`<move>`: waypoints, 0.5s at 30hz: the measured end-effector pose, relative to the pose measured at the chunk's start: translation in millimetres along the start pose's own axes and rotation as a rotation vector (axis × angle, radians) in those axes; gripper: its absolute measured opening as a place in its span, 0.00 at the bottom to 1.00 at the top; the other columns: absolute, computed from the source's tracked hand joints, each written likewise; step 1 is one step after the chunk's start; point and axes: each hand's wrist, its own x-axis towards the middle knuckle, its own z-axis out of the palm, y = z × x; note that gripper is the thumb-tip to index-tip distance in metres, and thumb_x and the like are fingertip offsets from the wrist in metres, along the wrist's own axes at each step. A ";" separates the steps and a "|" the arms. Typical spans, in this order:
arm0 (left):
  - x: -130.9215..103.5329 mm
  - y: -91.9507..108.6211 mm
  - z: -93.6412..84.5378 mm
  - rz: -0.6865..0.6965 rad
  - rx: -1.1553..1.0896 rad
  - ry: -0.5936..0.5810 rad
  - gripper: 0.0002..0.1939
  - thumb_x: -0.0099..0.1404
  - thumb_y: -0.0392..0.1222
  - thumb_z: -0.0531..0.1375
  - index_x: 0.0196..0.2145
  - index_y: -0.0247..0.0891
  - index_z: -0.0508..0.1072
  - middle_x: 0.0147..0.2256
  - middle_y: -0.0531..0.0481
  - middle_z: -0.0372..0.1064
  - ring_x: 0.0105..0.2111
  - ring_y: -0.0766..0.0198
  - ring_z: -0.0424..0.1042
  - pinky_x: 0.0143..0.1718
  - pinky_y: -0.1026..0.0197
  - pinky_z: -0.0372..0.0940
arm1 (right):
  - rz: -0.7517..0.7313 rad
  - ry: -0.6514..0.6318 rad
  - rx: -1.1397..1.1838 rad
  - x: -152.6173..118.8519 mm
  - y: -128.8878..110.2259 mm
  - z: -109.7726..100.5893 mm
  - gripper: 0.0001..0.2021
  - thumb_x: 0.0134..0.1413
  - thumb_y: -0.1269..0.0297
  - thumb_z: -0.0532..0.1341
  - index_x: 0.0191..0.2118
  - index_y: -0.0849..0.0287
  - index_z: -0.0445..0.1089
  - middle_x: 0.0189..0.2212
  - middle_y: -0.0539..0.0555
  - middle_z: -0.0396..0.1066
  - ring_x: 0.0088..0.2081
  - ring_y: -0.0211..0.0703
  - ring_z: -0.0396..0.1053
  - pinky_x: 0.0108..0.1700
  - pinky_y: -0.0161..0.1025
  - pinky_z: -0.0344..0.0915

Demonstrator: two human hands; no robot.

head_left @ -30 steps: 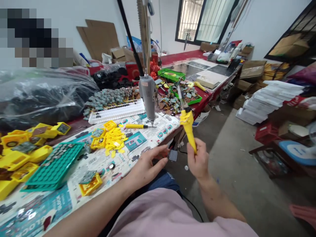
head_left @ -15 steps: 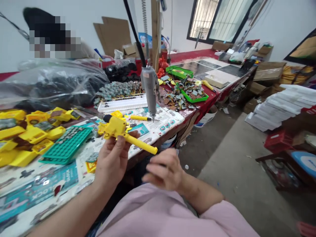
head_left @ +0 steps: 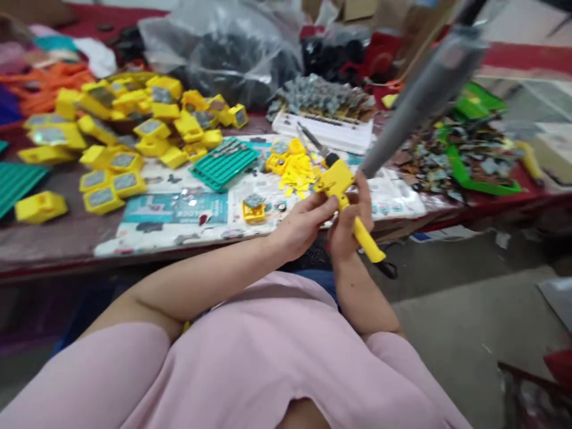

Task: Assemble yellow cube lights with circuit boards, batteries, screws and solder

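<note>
A yellow plastic pistol-shaped tool [head_left: 337, 177] with a black collar and a slim metal shaft was held in both hands at the near edge of the brown counter [head_left: 62, 245]; its shaft was pointed away from the hands and leftward, and its handle was slanted down past the right hand. The near side of its body was pinched by the left hand [head_left: 304, 226], with thumb and fingers drawn together on it; the top of its handle was encircled by the right hand [head_left: 343, 237], with the fingers partly curled and some of them hidden behind the tool.

Just beyond the left hand, flat yellow plastic chips [head_left: 298, 173] were heaped; left of that hand, a small open yellow plastic case [head_left: 254, 215] was topped by a grey piece, and farther left a teal plastic tray [head_left: 223, 177] was partly filled with small round pieces. Beyond both hands, a long white plastic tray [head_left: 322, 134] was placed before a mound of grey parts [head_left: 324, 98]; above the right hand, a grey cylindrical device [head_left: 415, 98] was seen hanging aslant, blurred; whether its lower end was touched by the fingers could not be told.
</note>
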 end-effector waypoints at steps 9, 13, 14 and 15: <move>-26.8 43.4 -82.5 0.524 1.661 -0.218 0.12 0.70 0.42 0.55 0.37 0.40 0.79 0.40 0.46 0.80 0.41 0.58 0.75 0.47 0.52 0.64 | -0.119 0.013 0.052 30.3 4.6 -38.5 0.23 0.61 0.51 0.59 0.55 0.62 0.73 0.32 0.56 0.74 0.27 0.42 0.75 0.25 0.37 0.70; -16.5 62.9 -102.6 0.591 2.219 -0.044 0.12 0.67 0.46 0.57 0.36 0.37 0.78 0.38 0.45 0.79 0.42 0.52 0.74 0.45 0.48 0.63 | -0.139 0.243 0.121 34.6 10.6 -45.0 0.16 0.53 0.54 0.62 0.39 0.62 0.80 0.26 0.52 0.69 0.25 0.35 0.68 0.24 0.32 0.64; -13.8 62.7 -104.7 0.575 2.288 -0.048 0.12 0.67 0.45 0.57 0.35 0.37 0.78 0.38 0.45 0.79 0.42 0.51 0.73 0.45 0.47 0.64 | -0.138 0.277 0.084 32.7 10.8 -46.2 0.15 0.53 0.55 0.63 0.36 0.61 0.80 0.26 0.52 0.69 0.25 0.35 0.66 0.24 0.32 0.63; -11.6 61.3 -106.2 0.565 2.339 -0.056 0.11 0.67 0.44 0.57 0.33 0.37 0.77 0.36 0.45 0.79 0.41 0.51 0.74 0.45 0.46 0.64 | -0.121 0.272 0.032 29.5 9.9 -48.2 0.14 0.53 0.55 0.63 0.35 0.60 0.81 0.25 0.52 0.69 0.25 0.35 0.65 0.25 0.32 0.62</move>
